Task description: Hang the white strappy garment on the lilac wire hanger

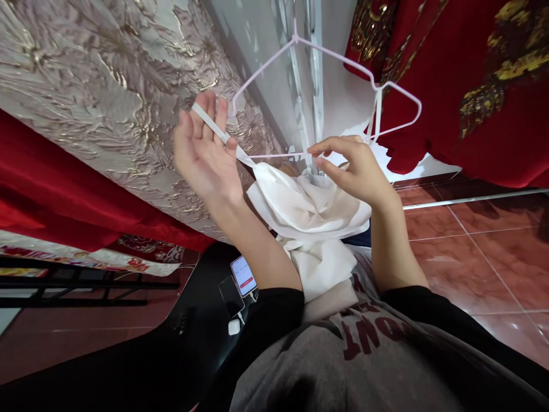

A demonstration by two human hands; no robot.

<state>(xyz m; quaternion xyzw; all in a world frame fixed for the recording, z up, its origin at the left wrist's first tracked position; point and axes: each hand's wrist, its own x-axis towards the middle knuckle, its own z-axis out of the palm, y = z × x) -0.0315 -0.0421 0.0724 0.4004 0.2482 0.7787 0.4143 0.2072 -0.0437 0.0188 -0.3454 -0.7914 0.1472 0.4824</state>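
Note:
A pale pink clothes hanger (334, 55) hangs in front of me, its lower bar running level with my hands. My left hand (210, 146) is raised palm up, fingers mostly stretched, with a white strap (211, 122) drawn taut across them. That strap leads down to a white cloth garment (315, 200), gathered in folds over my lap. A second white strap (377, 114) loops over the hanger's right shoulder notch. My right hand (349, 163) is at the lower bar, thumb and fingers apart, index fingertip close to or touching it. Part of the bar is hidden behind this hand.
Textured pinkish fabric (128, 103) hangs on the left, and red cloth with gold patterns (463, 74) on the right. Two phones, one a lit phone (243, 274), and a small white case (234, 327) lie on a black surface (189, 315). Red floor tiles (484, 246) show at right.

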